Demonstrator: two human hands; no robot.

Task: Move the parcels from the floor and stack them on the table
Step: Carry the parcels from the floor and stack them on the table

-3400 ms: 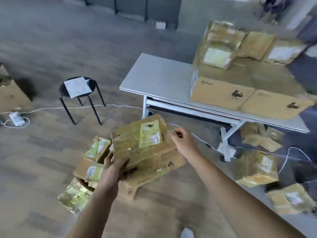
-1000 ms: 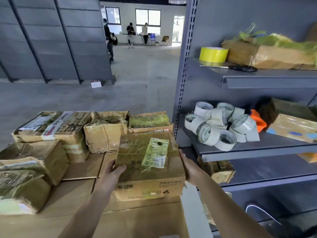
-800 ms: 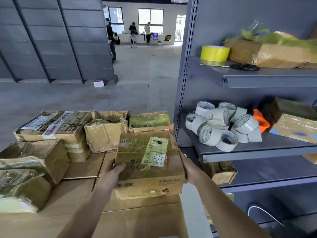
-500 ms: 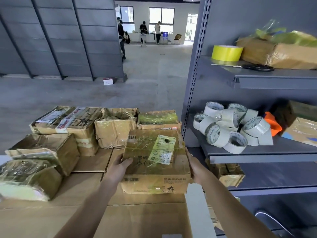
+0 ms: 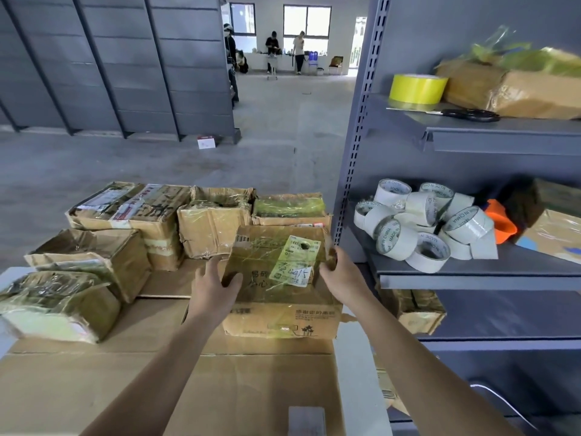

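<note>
A taped brown parcel with a green label (image 5: 283,291) rests on the flat cardboard boxes (image 5: 220,388) that cover the white table (image 5: 355,357). My left hand (image 5: 213,287) grips its left side and my right hand (image 5: 338,275) holds its far right corner. Behind it stands a row of parcels: a flat green-topped one (image 5: 289,209), a crumpled one (image 5: 213,225) and a long one (image 5: 125,212). Two more parcels (image 5: 88,253) (image 5: 56,306) lie at the left.
A grey metal shelf unit (image 5: 358,152) stands close on the right, holding white tape rolls (image 5: 421,228), a yellow tape roll (image 5: 416,88), scissors (image 5: 468,114) and boxes. Another parcel (image 5: 412,309) sits low in the shelf. People stand far off by the windows.
I carried the parcel from the floor up to the table and set it down in front of the back row. My hands have shifted toward its top, the right one to the far corner.
</note>
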